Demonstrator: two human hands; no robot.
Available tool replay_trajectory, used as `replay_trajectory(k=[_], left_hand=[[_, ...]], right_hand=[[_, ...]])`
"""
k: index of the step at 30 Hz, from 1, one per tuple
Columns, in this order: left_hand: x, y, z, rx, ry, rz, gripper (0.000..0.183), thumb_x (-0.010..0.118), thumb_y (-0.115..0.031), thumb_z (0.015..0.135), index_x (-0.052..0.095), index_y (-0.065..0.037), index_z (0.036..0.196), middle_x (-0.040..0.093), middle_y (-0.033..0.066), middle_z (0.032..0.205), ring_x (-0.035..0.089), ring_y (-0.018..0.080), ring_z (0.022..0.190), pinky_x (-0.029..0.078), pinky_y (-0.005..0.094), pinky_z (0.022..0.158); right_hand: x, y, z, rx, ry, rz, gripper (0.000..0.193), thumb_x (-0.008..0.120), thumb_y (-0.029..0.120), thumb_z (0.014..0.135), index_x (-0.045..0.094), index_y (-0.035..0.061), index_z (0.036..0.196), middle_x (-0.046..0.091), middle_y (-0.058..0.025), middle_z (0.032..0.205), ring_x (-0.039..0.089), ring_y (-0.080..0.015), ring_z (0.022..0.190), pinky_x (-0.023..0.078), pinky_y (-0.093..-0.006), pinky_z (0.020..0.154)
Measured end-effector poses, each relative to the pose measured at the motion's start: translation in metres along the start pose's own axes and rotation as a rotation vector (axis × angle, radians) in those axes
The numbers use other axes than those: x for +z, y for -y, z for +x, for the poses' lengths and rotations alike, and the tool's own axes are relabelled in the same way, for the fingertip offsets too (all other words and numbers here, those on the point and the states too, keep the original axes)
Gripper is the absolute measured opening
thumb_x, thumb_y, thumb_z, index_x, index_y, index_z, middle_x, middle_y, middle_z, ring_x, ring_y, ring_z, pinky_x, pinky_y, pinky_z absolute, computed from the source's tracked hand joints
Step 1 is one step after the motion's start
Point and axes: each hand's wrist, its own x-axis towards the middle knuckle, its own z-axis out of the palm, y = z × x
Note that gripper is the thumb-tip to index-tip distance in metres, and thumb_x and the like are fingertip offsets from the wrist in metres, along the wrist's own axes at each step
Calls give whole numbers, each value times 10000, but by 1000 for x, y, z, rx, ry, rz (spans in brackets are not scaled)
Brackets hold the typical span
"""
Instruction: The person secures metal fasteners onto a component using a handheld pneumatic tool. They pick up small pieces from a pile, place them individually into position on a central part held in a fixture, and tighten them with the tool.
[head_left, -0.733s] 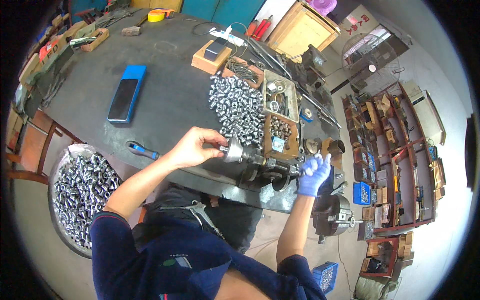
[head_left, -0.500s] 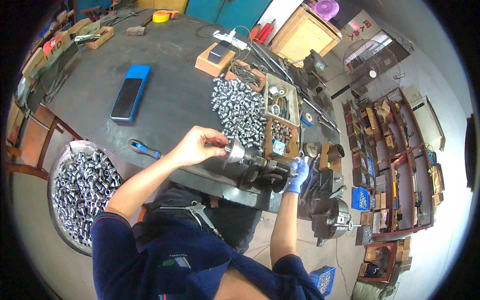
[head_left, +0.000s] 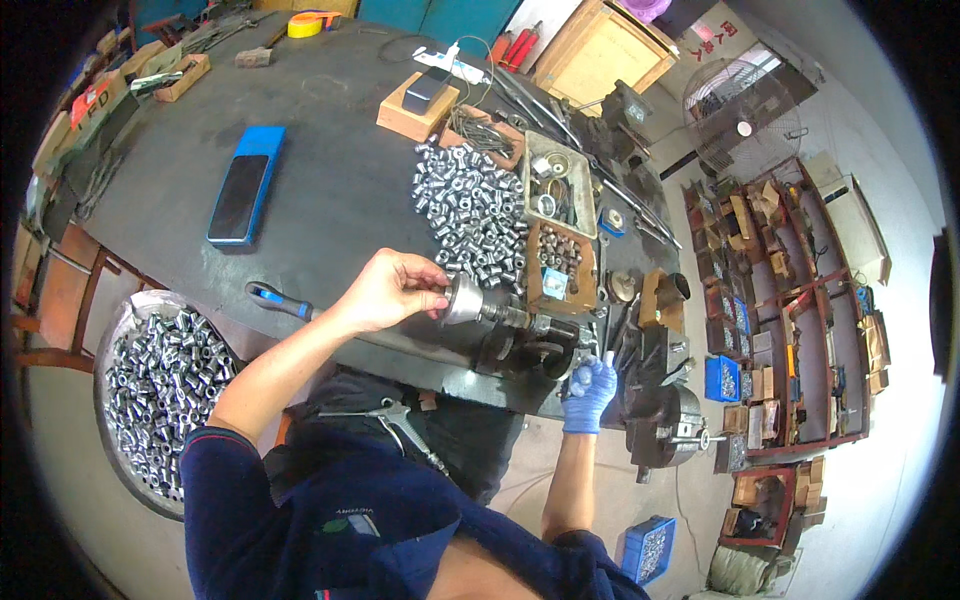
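A small dark bench spindle fixture (head_left: 535,345) with a bright, round metal chuck (head_left: 465,300) at its left end sits by the table's near edge. My bare left hand (head_left: 395,290) is at the chuck's open side, thumb and fingers pinched together; whatever they hold is hidden. My right hand (head_left: 590,393), in a blue glove, is just beyond the fixture's right end. Its fingers are curled, with the thumb pointing up; I cannot make out what is inside them. Behind the chuck lies a heap of short silver metal sleeves (head_left: 465,215).
A big round pan (head_left: 110,440) of similar sleeves stands at the left. On the table are a blue box with a dark phone-like slab (head_left: 238,200), a blue-black handled tool (head_left: 280,300), a wooden parts box (head_left: 545,300) and a parts tray (head_left: 590,215). A bench vise (head_left: 665,425) is at right.
My right hand has come down toward me from the fixture's right end and its fingers have curled. My left hand stays at the chuck. The view has shifted slightly.
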Motion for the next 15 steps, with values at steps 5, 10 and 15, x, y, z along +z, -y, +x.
replay_trajectory(k=[5,10,15], left_hand=[[2,-1,1,-33,18,29,137,593,-28,818,572,80,900,612,103,743,609,154,638,494,264,607],[1,-11,-1,-88,31,209,213,534,-140,882,580,67,864,596,84,671,590,137,589,476,249,555],[-3,-3,-1,-125,14,148,267,530,-193,885,586,61,826,594,90,652,587,151,548,469,253,541]], right_hand=[[-4,-15,68,-321,-356,-380,249,547,309,869,592,66,848,535,9,610,457,-57,454,295,-185,317],[50,24,92,-272,-126,-317,297,548,329,870,544,78,712,459,22,482,392,-56,365,306,-182,331],[95,29,30,-548,21,-129,315,443,300,924,525,44,761,399,22,496,335,-62,376,275,-202,323]])
